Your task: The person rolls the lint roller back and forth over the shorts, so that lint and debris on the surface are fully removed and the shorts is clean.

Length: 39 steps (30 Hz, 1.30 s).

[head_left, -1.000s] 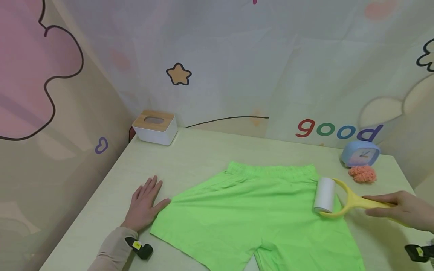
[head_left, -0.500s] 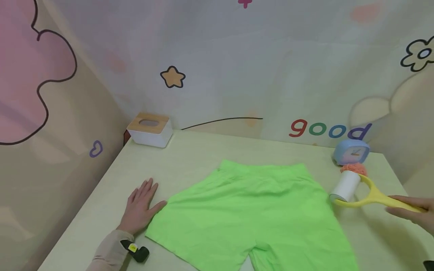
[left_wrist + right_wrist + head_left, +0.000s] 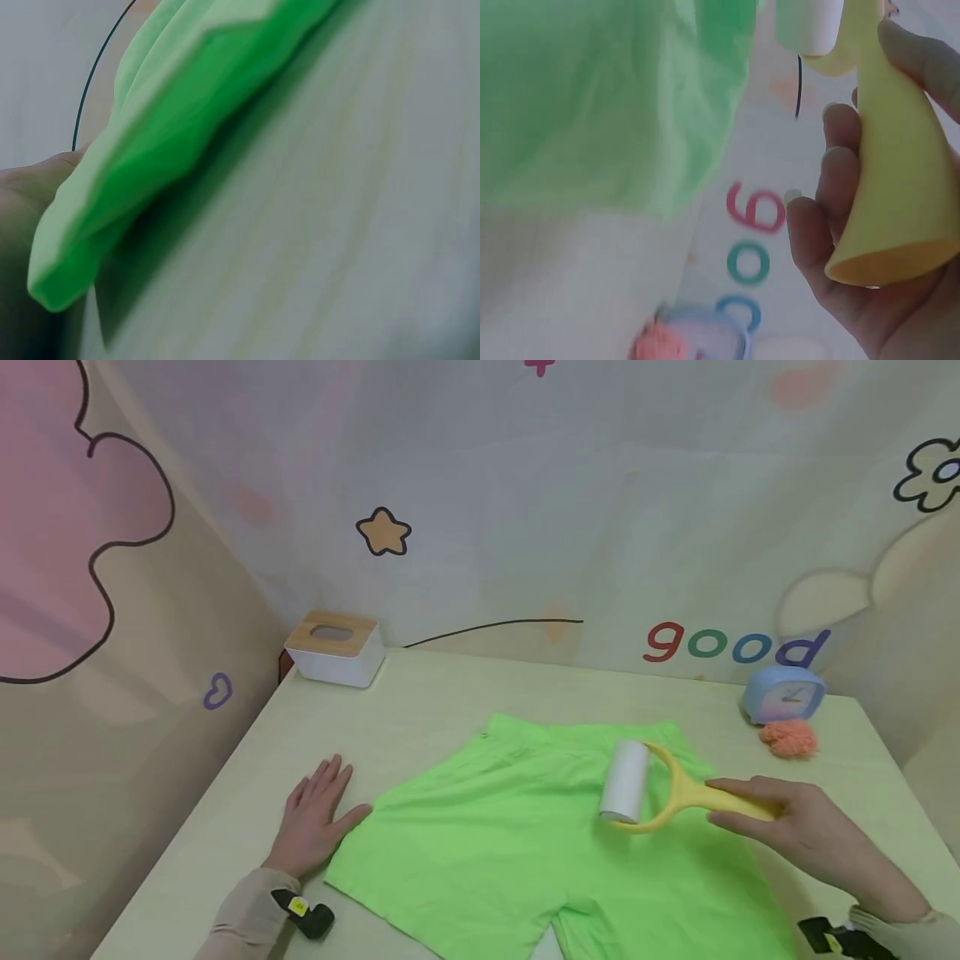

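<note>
Bright green shorts (image 3: 480,835) lie spread on the table, waistband toward the back. My left hand (image 3: 311,822) rests flat with fingers straight, its thumb at the left edge of the shorts. In the left wrist view the hem of the shorts (image 3: 165,142) stands slightly raised beside the hand (image 3: 22,217). My right hand (image 3: 802,831) grips the yellow handle of a lint roller (image 3: 626,781), whose white roll is over the upper right part of the shorts. The right wrist view shows fingers (image 3: 840,176) curled round the yellow handle (image 3: 900,165).
A white tissue box (image 3: 333,652) with a wooden lid stands at the back left. At the back right are a blue clock (image 3: 783,693) and a coral-coloured bundle of yarn (image 3: 789,739) in front of it. A printed cloth backdrop (image 3: 480,527) rises behind the table (image 3: 427,693).
My right hand first carried the lint roller right, off the shorts' edge, then brought it back left over the shorts. The left hand has stayed in place. The view shifted slightly.
</note>
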Tool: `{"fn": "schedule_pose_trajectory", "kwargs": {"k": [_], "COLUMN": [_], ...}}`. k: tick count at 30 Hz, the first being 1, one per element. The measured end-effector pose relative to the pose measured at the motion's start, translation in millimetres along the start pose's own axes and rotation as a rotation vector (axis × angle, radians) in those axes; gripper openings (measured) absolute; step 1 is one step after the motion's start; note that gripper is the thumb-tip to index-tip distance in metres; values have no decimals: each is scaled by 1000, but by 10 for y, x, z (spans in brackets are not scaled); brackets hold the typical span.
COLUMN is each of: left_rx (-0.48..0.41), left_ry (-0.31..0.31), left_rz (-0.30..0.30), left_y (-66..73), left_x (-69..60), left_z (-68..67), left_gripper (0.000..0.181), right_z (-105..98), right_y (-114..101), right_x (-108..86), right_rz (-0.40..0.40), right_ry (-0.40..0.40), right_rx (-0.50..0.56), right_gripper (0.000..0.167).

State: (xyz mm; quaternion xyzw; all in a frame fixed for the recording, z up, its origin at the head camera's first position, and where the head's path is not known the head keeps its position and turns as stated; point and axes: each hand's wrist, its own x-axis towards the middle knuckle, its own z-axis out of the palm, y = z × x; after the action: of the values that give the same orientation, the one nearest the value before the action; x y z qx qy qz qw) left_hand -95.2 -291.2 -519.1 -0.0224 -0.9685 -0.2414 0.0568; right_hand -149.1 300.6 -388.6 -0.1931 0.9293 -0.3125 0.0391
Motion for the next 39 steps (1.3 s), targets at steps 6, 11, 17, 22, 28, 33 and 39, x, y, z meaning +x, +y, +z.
{"fn": "schedule_pose_trajectory", "kwargs": {"k": [6, 11, 17, 22, 28, 33, 39], "left_rx": [9, 7, 7, 14, 26, 32, 18], "left_ry": [7, 16, 18, 9, 1, 2, 7], "left_rz": [-1, 8, 10, 7, -2, 1, 6], "left_y": [-16, -2, 19, -5, -36, -32, -10], "left_x": [-5, -1, 11, 14, 14, 16, 18], "left_z": [21, 4, -4, 8, 17, 20, 14], "left_gripper": [78, 77, 76, 77, 79, 79, 79], "right_z": [321, 453, 391, 238, 68, -22, -133], "right_y": [-119, -99, -37, 146, 377, 472, 507], "right_x": [231, 291, 218, 53, -191, -315, -359], "right_rz": [-89, -40, 21, 55, 146, 148, 241], "right_ry": [-19, -57, -99, -110, -177, -194, -107], "right_rx": [33, 1, -97, -106, -95, -107, -62], "right_gripper": [39, 46, 53, 49, 50, 47, 52]}}
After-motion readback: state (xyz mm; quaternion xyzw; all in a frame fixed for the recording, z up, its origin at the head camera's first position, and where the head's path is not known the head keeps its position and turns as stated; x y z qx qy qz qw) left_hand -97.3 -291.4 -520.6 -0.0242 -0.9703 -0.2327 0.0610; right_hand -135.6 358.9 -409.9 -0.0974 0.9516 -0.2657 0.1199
